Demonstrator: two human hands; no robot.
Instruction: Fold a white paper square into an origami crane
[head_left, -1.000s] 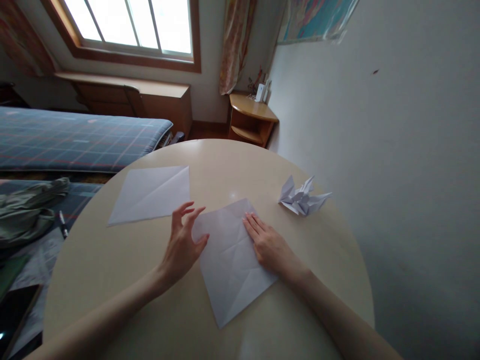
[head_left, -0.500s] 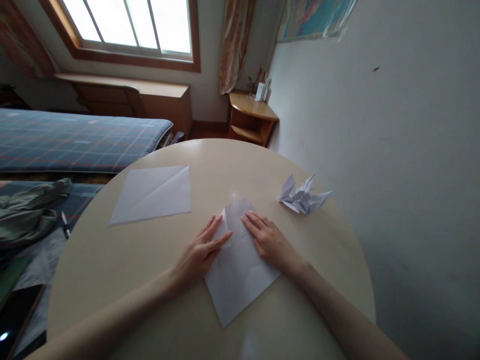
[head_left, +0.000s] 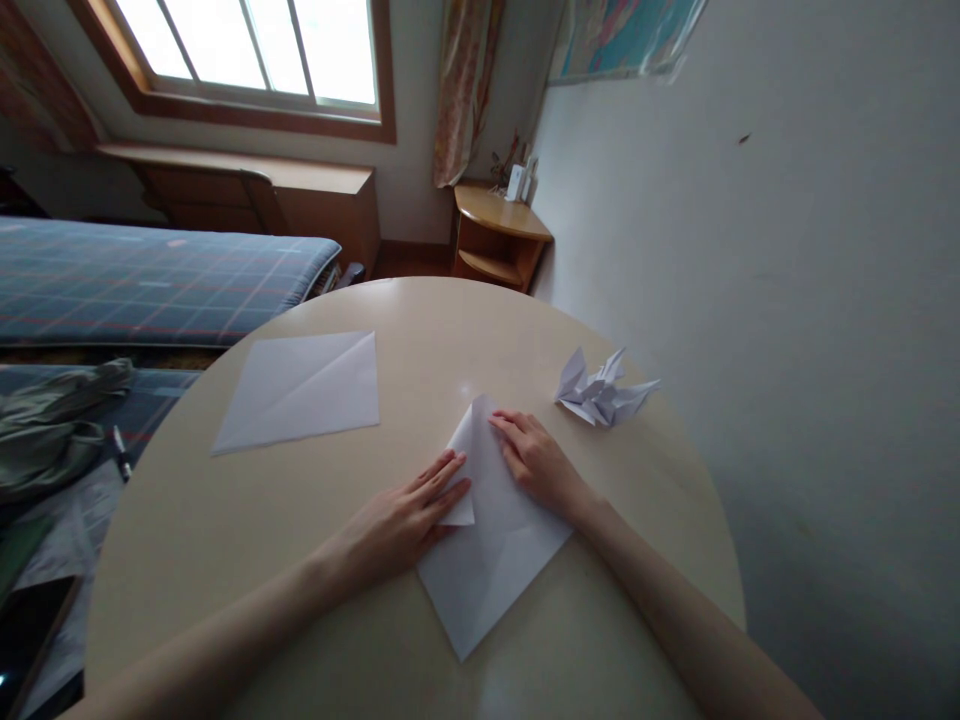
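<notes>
A white sheet of paper (head_left: 491, 570) lies in front of me on the round table, one corner pointing toward me. Its left edge is folded inward as a narrow flap that comes to a point at the far end. My left hand (head_left: 427, 505) lies on this flap with its fingers stretched out, pressing it down. On the paper's right side rests my right hand (head_left: 544, 465), its fingers extended and their tips close to the far point. The paper beneath both hands is hidden.
Flat creased paper sheets (head_left: 307, 390) lie on the table's left. Folded paper cranes (head_left: 604, 390) stand at the right, near the wall (head_left: 810, 350). Beyond the round table (head_left: 420, 310) are a plaid mattress (head_left: 165, 285) and a corner shelf (head_left: 499, 215). A phone (head_left: 34, 630) lies lower left.
The left flap is now folded further over and lies flatter, with a sharper point at the far end. My left hand has slid slightly down along it. The right hand has shifted only a little.
</notes>
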